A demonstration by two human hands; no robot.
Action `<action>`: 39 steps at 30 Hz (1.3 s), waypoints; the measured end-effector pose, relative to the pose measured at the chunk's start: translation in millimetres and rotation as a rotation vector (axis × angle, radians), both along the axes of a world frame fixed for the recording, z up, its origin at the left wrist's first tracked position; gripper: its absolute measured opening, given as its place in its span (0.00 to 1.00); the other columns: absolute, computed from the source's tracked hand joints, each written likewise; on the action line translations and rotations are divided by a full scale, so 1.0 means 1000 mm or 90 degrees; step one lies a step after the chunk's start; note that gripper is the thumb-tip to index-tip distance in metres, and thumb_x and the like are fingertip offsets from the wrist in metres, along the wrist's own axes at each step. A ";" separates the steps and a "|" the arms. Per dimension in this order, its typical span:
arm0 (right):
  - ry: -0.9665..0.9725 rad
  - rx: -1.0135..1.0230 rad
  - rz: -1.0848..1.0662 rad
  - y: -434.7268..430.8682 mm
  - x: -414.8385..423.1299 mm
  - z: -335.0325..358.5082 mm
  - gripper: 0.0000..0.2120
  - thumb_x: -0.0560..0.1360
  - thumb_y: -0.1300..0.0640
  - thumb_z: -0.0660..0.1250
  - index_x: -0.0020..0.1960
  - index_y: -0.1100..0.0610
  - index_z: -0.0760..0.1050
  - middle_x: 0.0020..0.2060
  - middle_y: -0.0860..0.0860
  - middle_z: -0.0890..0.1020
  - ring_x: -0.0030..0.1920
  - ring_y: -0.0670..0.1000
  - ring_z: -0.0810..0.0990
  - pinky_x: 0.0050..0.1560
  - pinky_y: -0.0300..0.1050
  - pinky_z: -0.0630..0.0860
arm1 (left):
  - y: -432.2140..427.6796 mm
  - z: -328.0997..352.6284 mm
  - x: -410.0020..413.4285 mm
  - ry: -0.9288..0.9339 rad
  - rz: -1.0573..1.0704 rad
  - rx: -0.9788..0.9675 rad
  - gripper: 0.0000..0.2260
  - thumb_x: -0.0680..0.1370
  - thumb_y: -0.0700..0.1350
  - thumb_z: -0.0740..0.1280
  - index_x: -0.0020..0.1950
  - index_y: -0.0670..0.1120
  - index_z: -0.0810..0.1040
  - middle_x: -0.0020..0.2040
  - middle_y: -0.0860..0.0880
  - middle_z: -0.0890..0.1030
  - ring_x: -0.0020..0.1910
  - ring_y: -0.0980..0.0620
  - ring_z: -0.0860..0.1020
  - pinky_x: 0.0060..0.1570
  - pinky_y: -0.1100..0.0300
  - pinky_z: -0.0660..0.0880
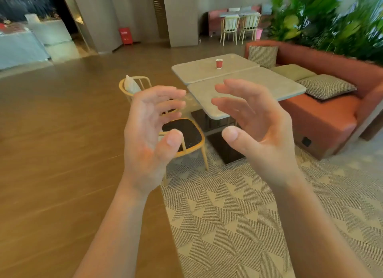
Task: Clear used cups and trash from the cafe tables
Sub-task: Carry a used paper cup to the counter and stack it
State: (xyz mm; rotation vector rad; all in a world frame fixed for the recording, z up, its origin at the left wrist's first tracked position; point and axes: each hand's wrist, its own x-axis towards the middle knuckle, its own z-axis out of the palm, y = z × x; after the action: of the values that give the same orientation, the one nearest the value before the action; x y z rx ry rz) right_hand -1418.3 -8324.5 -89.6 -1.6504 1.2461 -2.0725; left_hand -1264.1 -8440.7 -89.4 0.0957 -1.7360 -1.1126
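1. I have both grips raised in front of me, palms turned toward each other. The left grip (151, 130) and the right grip (261, 130) are each spread, fingers loosely apart, holding nothing.
2. The red paper cup (219, 63) stands upright on the far worktop (196, 72), well apart from both grips. The near worktop (279, 85) lies between me and it.
3. I judge the cup light and thin-walled, so it may buckle under a hard squeeze or tip if nudged. I cannot tell whether any liquid is left inside.
4. I would take it round the middle of its wall with one grip, thumb opposite fingers, pressing gently and keeping it upright.
5. A chair (186, 136) stands beside the near worktop, so my approach probably needs to skirt it.
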 end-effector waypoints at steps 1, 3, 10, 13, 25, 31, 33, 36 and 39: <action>-0.001 0.007 -0.002 -0.009 -0.018 -0.004 0.31 0.74 0.39 0.74 0.69 0.56 0.72 0.65 0.56 0.80 0.65 0.56 0.82 0.68 0.50 0.75 | -0.012 -0.005 -0.019 0.001 -0.005 0.006 0.32 0.75 0.70 0.69 0.67 0.48 0.71 0.65 0.41 0.77 0.62 0.38 0.78 0.61 0.45 0.75; -0.003 0.028 -0.018 -0.028 -0.054 -0.013 0.31 0.74 0.39 0.74 0.69 0.55 0.72 0.65 0.54 0.80 0.65 0.56 0.82 0.68 0.50 0.75 | -0.034 -0.015 -0.060 -0.002 -0.022 0.017 0.31 0.75 0.70 0.68 0.66 0.48 0.72 0.65 0.41 0.78 0.63 0.38 0.79 0.62 0.44 0.75; 0.024 0.059 -0.070 -0.115 -0.204 -0.033 0.33 0.74 0.38 0.74 0.70 0.57 0.72 0.67 0.56 0.79 0.66 0.58 0.81 0.70 0.57 0.75 | -0.132 -0.047 -0.215 0.013 -0.056 0.029 0.31 0.75 0.71 0.68 0.66 0.49 0.71 0.64 0.43 0.78 0.63 0.41 0.79 0.62 0.48 0.75; 0.056 0.084 -0.089 -0.162 -0.276 -0.034 0.34 0.74 0.39 0.74 0.70 0.59 0.71 0.67 0.58 0.79 0.65 0.59 0.81 0.70 0.60 0.75 | -0.184 -0.056 -0.293 0.036 -0.073 0.030 0.30 0.76 0.70 0.68 0.66 0.48 0.70 0.65 0.42 0.77 0.63 0.41 0.79 0.62 0.47 0.75; 0.050 0.106 -0.150 -0.272 -0.542 -0.021 0.33 0.75 0.41 0.74 0.71 0.60 0.71 0.67 0.60 0.77 0.66 0.58 0.80 0.69 0.57 0.75 | -0.310 -0.032 -0.581 0.018 -0.158 0.035 0.31 0.76 0.69 0.68 0.67 0.49 0.70 0.66 0.41 0.77 0.64 0.40 0.79 0.64 0.42 0.76; 0.042 0.084 -0.124 -0.315 -0.692 -0.046 0.34 0.75 0.40 0.74 0.71 0.60 0.71 0.67 0.59 0.77 0.66 0.58 0.81 0.70 0.59 0.75 | -0.338 -0.052 -0.718 -0.011 -0.111 0.021 0.36 0.76 0.70 0.67 0.68 0.41 0.68 0.67 0.36 0.77 0.65 0.37 0.78 0.64 0.39 0.76; 0.040 0.076 -0.100 -0.328 -0.745 -0.045 0.34 0.75 0.41 0.74 0.71 0.61 0.70 0.67 0.61 0.77 0.65 0.58 0.81 0.70 0.59 0.75 | -0.344 -0.050 -0.767 -0.007 -0.092 0.013 0.36 0.76 0.70 0.67 0.68 0.42 0.68 0.67 0.35 0.76 0.65 0.36 0.78 0.63 0.39 0.76; 0.034 0.086 -0.068 -0.344 -0.814 -0.036 0.34 0.75 0.42 0.74 0.71 0.63 0.70 0.67 0.61 0.77 0.65 0.58 0.81 0.69 0.58 0.76 | -0.349 -0.038 -0.830 -0.008 -0.042 0.021 0.32 0.75 0.72 0.67 0.67 0.49 0.69 0.66 0.38 0.77 0.64 0.37 0.79 0.63 0.42 0.77; 0.029 0.088 -0.025 -0.371 -0.872 -0.026 0.35 0.74 0.42 0.74 0.71 0.63 0.71 0.67 0.59 0.78 0.65 0.58 0.81 0.69 0.58 0.76 | -0.365 -0.030 -0.877 -0.002 -0.007 0.019 0.32 0.75 0.71 0.67 0.67 0.49 0.70 0.66 0.39 0.77 0.65 0.37 0.79 0.63 0.41 0.77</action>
State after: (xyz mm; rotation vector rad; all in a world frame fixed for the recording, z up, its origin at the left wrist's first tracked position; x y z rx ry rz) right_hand -2290.5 -8695.2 -115.5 -1.6328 1.4129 -1.9330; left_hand -2141.2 -8805.6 -119.3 0.1063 -1.7255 -1.1477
